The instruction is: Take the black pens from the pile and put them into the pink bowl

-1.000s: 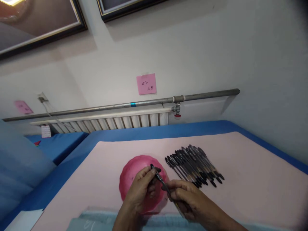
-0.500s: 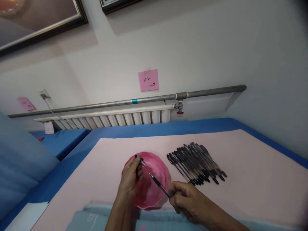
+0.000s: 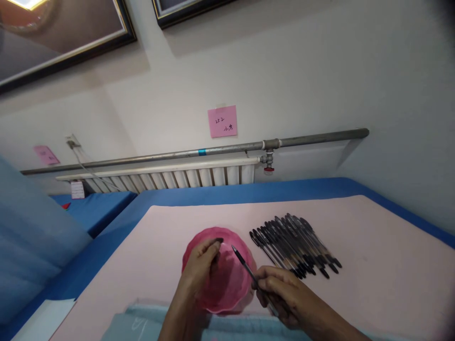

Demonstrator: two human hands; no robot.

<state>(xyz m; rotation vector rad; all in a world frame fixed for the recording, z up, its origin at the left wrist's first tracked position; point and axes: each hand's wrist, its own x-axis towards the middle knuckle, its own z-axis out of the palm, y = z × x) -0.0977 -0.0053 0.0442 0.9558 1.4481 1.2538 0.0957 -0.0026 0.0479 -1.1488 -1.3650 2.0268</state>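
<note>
Pen [image 3: 243, 261]: uncapped, dark-gripped, tip slanting up-left from right hand [image 3: 279, 293]. Black cap [image 3: 219, 240] at left hand's [image 3: 202, 265] fingertips. Pink scalloped bowl [image 3: 231, 289] below left hand. Capped pens [image 3: 291, 244] overlapping, beyond right hand.

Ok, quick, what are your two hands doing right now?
Left hand: closed, pinching a small dark thing, maybe a pen cap.
Right hand: closed, holding a pen with its tip bare.

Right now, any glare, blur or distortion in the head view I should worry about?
Head view: bright glare at the top left on the framed picture; dark vignetting along the right edge; soft shadow right of the pink bowl; dark piece in the left hand lacks detail; writing on the left pink note illegible; wide-angle stretch likely towards the edges.
</note>
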